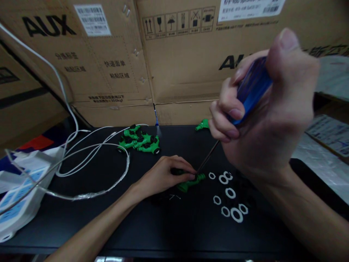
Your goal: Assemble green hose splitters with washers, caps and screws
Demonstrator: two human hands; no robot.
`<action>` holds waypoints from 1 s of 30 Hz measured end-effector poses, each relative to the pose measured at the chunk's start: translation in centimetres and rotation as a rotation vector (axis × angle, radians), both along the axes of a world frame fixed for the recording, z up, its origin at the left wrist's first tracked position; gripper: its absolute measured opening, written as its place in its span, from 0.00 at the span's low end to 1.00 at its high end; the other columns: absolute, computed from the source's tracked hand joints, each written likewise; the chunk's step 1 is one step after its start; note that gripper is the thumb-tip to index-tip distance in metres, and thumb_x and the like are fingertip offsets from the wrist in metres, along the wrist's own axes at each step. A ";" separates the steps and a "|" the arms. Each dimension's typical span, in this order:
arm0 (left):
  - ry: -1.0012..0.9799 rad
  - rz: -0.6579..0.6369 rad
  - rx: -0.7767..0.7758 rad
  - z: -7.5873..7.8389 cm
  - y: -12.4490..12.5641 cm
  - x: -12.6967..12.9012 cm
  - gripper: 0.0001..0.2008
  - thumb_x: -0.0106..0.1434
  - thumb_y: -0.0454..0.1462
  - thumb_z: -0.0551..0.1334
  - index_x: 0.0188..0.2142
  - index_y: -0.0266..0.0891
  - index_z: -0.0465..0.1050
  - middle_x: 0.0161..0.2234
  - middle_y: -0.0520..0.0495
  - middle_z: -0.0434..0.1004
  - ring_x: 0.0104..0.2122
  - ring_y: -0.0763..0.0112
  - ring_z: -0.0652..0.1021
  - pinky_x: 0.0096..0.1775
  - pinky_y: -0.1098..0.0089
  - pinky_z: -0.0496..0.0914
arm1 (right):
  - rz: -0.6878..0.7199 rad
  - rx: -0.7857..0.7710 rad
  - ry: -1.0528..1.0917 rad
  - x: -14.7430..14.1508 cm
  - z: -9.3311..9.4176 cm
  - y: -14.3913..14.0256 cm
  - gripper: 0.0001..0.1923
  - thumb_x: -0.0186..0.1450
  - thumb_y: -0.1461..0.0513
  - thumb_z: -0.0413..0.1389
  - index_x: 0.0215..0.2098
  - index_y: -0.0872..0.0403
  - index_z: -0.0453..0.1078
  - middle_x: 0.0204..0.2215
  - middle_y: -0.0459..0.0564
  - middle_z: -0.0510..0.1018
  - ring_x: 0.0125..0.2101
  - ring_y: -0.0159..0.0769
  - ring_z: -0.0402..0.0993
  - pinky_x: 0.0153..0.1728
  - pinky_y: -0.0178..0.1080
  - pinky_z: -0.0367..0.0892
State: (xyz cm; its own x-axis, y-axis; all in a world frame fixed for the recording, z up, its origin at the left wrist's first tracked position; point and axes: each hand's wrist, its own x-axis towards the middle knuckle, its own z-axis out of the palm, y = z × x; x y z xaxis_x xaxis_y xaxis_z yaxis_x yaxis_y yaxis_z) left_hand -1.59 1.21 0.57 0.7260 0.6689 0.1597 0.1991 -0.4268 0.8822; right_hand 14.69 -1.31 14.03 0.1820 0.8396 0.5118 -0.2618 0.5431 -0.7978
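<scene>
Head view: right hand (268, 109) fisted around blue screwdriver (252, 89), tip down at green fitting (191, 183). Left hand (163, 174) closed over that fitting, pinning it on black desk (114, 218). White rings (230, 193) just beside.

screwdriver handle (252, 89): translucent blue
fitting under left hand (191, 183): green, black end
fitting pile (140, 141): green with black parts
washers (230, 193): white rings
worktop (169, 225): black
cable (89, 153): white
boxes (177, 65): brown cardboard, black print, white labels
</scene>
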 end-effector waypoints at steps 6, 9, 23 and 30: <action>0.000 0.005 0.002 0.0 0.0 -0.1 0.07 0.66 0.39 0.68 0.42 0.41 0.84 0.42 0.47 0.83 0.43 0.69 0.80 0.49 0.69 0.72 | 0.023 0.000 0.023 -0.2 -0.4 0.0 0.19 0.73 0.51 0.50 0.26 0.50 0.59 0.14 0.39 0.55 0.10 0.27 0.44 0.08 0.36 0.40; -0.009 0.003 0.002 0.0 -0.1 -0.1 0.07 0.65 0.38 0.69 0.43 0.41 0.84 0.42 0.47 0.83 0.43 0.69 0.81 0.49 0.69 0.72 | 0.001 -0.011 0.003 -0.3 -0.2 -0.1 0.22 0.66 0.47 0.60 0.25 0.49 0.58 0.13 0.38 0.55 0.10 0.26 0.43 0.08 0.35 0.40; -0.017 0.005 0.017 -0.1 0.0 0.0 0.07 0.65 0.38 0.69 0.41 0.41 0.84 0.42 0.46 0.83 0.42 0.69 0.81 0.48 0.68 0.73 | -0.059 0.050 -0.066 -0.4 0.0 -0.5 0.27 0.59 0.40 0.62 0.26 0.48 0.56 0.14 0.38 0.53 0.10 0.26 0.44 0.07 0.36 0.42; -0.022 0.019 0.032 -0.2 -0.1 0.1 0.06 0.64 0.36 0.69 0.40 0.39 0.83 0.40 0.47 0.83 0.42 0.69 0.81 0.47 0.68 0.73 | -0.131 0.051 -0.073 -0.9 -0.1 -0.9 0.27 0.60 0.40 0.62 0.27 0.48 0.53 0.16 0.39 0.54 0.12 0.28 0.47 0.08 0.37 0.45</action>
